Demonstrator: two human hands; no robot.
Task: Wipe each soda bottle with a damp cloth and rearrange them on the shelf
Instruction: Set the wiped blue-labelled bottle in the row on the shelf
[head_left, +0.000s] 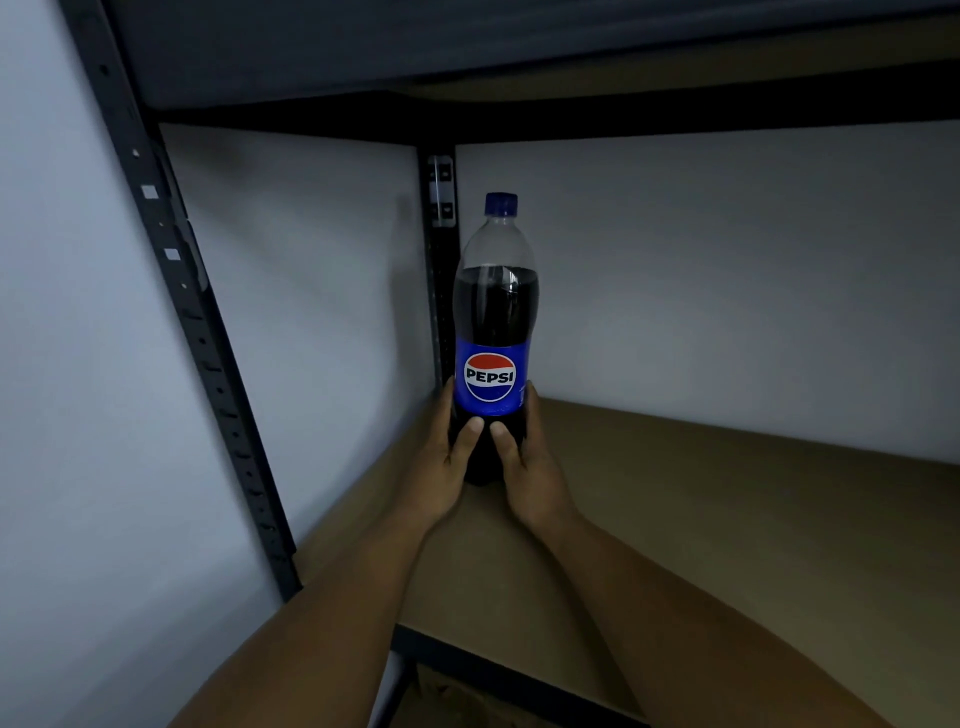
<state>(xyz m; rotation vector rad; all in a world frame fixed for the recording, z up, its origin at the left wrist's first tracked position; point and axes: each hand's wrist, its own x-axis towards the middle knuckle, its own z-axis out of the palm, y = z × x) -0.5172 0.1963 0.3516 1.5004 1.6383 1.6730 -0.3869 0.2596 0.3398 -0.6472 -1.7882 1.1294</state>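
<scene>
Both hands wrapped round one Pepsi bottle, standing upright on the brown shelf board near the back left corner post. Left hand and right hand grip its lower half, fingers closed snug, thumbs nearly touching below the label.

Pepsi bottle base hidden behind both thumbs; contact with shelf board indeterminate. Forearms cut off at 6 o'clock edge.

I am seeing two bare forearms, no sleeves, no watch or rings; left hand and right hand are showing short, plain nails.
</scene>
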